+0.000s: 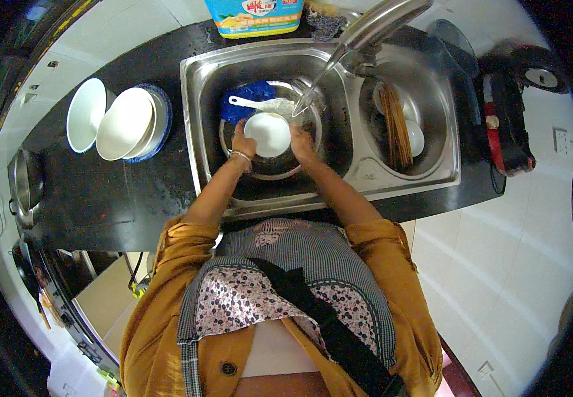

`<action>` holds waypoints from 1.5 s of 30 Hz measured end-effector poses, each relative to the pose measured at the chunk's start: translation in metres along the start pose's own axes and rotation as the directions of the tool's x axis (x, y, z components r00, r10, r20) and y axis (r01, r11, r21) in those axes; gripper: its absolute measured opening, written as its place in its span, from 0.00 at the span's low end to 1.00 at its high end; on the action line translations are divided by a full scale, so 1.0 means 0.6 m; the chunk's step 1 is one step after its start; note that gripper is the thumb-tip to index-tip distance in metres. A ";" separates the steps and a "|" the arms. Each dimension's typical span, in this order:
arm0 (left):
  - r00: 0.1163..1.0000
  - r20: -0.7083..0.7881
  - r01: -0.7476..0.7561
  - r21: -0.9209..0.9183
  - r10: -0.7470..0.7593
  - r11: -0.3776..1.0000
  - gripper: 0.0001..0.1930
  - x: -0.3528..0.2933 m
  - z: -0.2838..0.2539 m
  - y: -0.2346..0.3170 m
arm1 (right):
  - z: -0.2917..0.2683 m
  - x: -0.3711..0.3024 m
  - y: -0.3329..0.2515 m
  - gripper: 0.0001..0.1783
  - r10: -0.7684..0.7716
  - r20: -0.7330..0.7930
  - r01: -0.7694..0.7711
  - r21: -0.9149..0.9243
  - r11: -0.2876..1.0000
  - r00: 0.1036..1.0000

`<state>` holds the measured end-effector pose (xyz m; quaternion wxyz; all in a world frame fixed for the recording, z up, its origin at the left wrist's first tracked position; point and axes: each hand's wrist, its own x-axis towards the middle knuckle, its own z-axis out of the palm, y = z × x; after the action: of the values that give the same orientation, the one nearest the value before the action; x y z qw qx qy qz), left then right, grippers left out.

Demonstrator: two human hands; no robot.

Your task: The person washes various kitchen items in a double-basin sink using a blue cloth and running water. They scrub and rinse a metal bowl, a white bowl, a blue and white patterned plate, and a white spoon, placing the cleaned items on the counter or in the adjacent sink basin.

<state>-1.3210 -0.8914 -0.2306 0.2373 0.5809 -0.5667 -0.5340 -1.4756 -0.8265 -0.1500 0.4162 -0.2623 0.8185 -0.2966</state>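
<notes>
Over the larger sink bowl I hold a small white bowl (267,135) by its two sides. My left hand (244,143) is closed on its left edge, my right hand (302,141) on its right edge. Water from the metal faucet (382,23) streams down at the bowl's far right side. Beneath the bowl is a round metal basin (280,176) standing in the sink (334,159). A white spoon (250,102) and a blue cloth (233,96) lie at the basin's far left side, just beyond my left hand.
Left on the black counter (157,205) are white bowls (124,126), blue-rimmed plates (162,122) and a pale bowl (87,116). Chopsticks (396,129) and a white dish (415,138) lie in the smaller right sink. A blue-yellow container (255,18) stands behind.
</notes>
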 end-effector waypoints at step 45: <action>0.881 0.471 0.360 -0.724 0.041 0.588 0.21 -0.054 0.059 0.239 | -0.093 -0.008 -0.081 0.14 -0.738 0.057 0.739 0.006 0.674 0.673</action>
<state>-1.4035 -0.8855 -0.1044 0.2855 0.3275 -0.2509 -0.8650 -1.5112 -0.8417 -0.0867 0.2809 -0.5819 0.6341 -0.4248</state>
